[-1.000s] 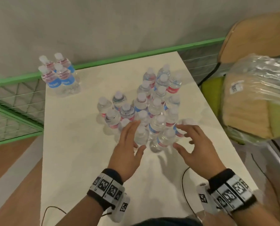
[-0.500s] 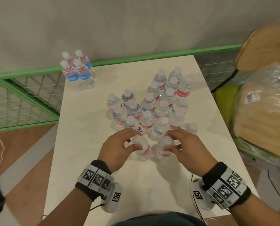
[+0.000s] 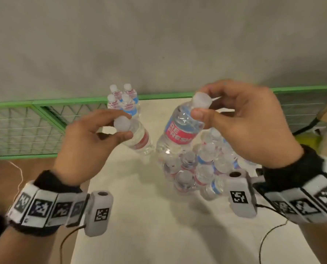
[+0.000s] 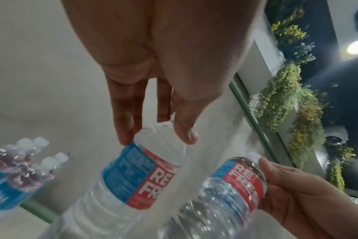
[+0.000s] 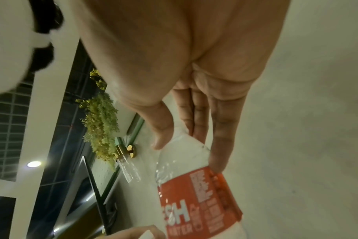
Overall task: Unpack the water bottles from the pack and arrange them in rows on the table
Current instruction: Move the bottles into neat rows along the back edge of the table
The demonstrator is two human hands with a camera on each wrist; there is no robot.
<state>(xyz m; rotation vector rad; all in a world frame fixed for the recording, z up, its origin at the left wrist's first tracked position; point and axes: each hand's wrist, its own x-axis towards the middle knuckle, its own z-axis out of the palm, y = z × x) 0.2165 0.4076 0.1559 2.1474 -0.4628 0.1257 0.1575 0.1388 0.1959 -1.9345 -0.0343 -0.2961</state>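
The bottle (image 3: pixel 179 130) pinched at its cap by the right hand (image 3: pixel 240 126) carries a red label panel reading "RE FRESH" in white, the last letter partly cut off in the head view. In the right wrist view the same label (image 5: pixel 198 203) shows "ESH" and, below it, "WATER"; the smaller print beside them is too blurred to read. The bottle (image 4: pixel 133 177) held by the left hand (image 4: pixel 153 64) bears "RE FR" on red, with unreadable fine print on its blue panel.

A green mesh railing (image 3: pixel 25 128) lines the grey wall (image 3: pixel 158 44).
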